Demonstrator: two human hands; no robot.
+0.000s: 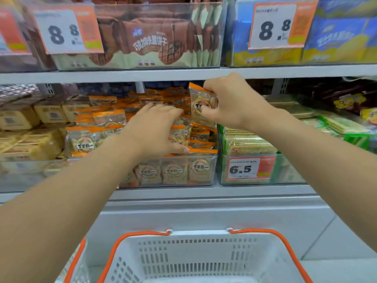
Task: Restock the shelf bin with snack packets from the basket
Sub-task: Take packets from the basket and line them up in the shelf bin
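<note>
A clear shelf bin (pixel 212 170) on the middle shelf holds several orange-topped snack packets (pixel 106 119) stacked in rows. My right hand (pixel 232 103) pinches one upright snack packet (pixel 201 103) above the bin's right side. My left hand (pixel 155 131) lies with spread fingers on the packets in the bin's middle, thumb near the front rim. The white basket (pixel 193 256) with orange handles sits low in front of me; what shows of its inside holds no packets.
A bin of green-wrapped crackers (pixel 248 146) with a 6.5 price tag stands right of the snack bin. Beige packets (pixel 30 139) fill the bin on the left. The upper shelf (pixel 183 75) hangs close above my hands, carrying brown and blue biscuit boxes.
</note>
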